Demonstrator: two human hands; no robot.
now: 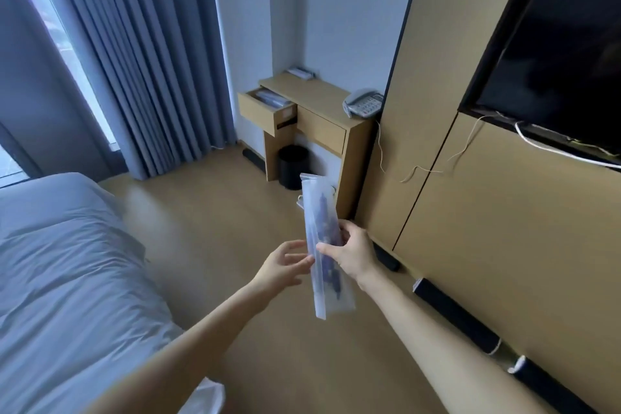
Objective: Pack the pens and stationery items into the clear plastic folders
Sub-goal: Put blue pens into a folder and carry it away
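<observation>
The right hand grips a long clear plastic folder at its middle, thumb across the front and fingers curled behind, holding it upright in the air above the wooden floor with dark pens showing inside; the left hand is beside it with relaxed, spread fingers whose tips just reach the folder's left edge. To the left lies a bed with a grey sheet. Farther off stands a small wooden desk with one drawer pulled open, a telephone on top, a black bin beneath, curtains to its left and a dark screen on the right wall.
</observation>
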